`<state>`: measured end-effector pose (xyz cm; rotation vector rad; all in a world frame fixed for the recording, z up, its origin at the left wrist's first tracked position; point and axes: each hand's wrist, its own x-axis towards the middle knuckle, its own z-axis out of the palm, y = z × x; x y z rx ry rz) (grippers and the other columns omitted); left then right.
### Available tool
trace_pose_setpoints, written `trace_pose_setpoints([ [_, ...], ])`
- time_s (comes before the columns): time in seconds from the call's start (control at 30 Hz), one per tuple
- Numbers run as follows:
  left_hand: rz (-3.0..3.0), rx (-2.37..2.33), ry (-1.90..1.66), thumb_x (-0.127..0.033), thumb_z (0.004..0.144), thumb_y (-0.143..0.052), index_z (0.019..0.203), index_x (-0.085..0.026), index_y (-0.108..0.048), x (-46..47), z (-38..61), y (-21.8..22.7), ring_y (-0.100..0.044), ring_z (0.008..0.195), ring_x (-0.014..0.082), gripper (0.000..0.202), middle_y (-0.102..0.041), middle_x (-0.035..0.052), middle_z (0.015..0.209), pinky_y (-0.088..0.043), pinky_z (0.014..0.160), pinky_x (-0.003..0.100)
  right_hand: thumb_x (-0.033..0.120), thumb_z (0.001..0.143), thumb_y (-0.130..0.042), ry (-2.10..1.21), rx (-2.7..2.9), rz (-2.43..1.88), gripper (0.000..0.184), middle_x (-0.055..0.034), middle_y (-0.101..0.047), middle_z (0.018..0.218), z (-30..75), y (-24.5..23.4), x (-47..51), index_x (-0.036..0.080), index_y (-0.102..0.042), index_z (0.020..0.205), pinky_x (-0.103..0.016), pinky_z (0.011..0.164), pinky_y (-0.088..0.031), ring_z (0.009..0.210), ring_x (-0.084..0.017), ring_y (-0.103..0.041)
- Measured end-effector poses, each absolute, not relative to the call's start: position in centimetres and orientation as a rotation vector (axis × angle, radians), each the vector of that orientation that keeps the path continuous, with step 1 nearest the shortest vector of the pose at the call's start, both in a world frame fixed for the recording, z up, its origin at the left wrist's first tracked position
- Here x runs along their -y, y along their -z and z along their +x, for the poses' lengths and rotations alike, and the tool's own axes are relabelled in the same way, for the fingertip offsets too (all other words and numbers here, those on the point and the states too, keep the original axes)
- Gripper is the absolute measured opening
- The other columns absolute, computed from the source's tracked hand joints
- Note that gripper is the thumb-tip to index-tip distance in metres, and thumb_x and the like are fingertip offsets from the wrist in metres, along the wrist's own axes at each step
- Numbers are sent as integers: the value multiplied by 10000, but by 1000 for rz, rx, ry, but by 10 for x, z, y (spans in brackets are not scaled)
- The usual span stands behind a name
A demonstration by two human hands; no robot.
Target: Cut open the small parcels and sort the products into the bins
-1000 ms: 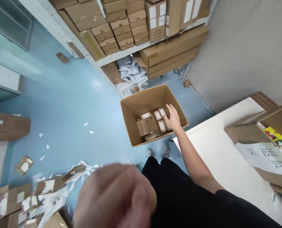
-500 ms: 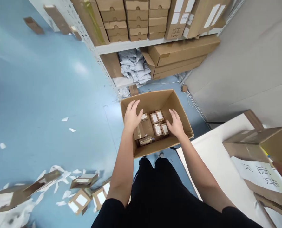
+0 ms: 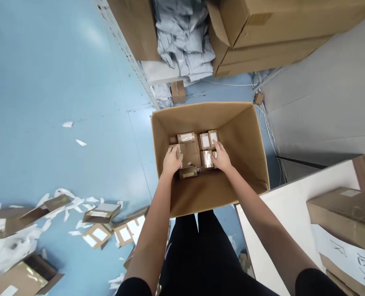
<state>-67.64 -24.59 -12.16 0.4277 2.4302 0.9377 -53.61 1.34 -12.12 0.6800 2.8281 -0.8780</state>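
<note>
A large open cardboard carton (image 3: 200, 203) stands in front of me, with both my hands inside it. My left hand (image 3: 171, 161) is open, fingers curved and thumb apart, against the taped left end of a flat brown box (image 3: 191, 153). On the right, my open right hand (image 3: 223, 158) touches small boxes with white labels; its fingers and thumb are spread and partly cover one of them. Beside it are a labelled small box (image 3: 205, 141) and another with a shiny label (image 3: 207, 159). Taped small boxes lie behind (image 3: 186, 137) and in front (image 3: 188, 172) of the flat box.
A shelf with grey plastic bags (image 3: 185, 41) and long cartons (image 3: 281, 45) rises beyond the carton. To the right is a white table (image 3: 311, 193) bearing boxes. Opened boxes (image 3: 97, 235) and paper scraps (image 3: 67, 124) litter the blue floor at left. Cables (image 3: 267, 119) run by the wall.
Both hands have gone down deeper into the carton and now touch the boxes inside. My view has moved closer and tilted down, so the upper shelf is out of sight.
</note>
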Motion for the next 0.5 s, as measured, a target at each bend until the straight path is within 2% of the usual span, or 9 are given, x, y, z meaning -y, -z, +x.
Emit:
trace_pose_setpoints([
  [0.17, 172, -2291, -802, -213, 897, -680, 1493, -198, -570, 235, -645, 242, -627, 1336, 305, 606, -608, 158, 1487, -500, 1163, 445, 145, 857, -655, 810, -2567, 784, 825, -172, -468, 1606, -537, 224, -27, 233, -399, 1636, -523, 1125, -521, 1366, -366, -574],
  [0.33, -112, -2154, -675, -169, 874, -744, 1469, -138, -583, 220, -604, 349, -614, 1368, 317, 618, -652, 179, 1462, -472, 1177, 444, 193, 891, -689, 710, -2340, 710, 841, -181, -426, 1642, -528, 307, -16, 236, -352, 1660, -473, 1139, -496, 1372, -349, -571],
  [0.5, -360, -2073, -698, -126, 825, -807, 1455, -156, -593, 219, -567, 443, -650, 1336, 293, 666, -698, 162, 1416, -484, 1159, 406, 213, 944, -638, 697, -2215, 659, 774, -177, -443, 1631, -510, 386, -4, 218, -351, 1663, -423, 1138, -487, 1351, -323, -584],
])
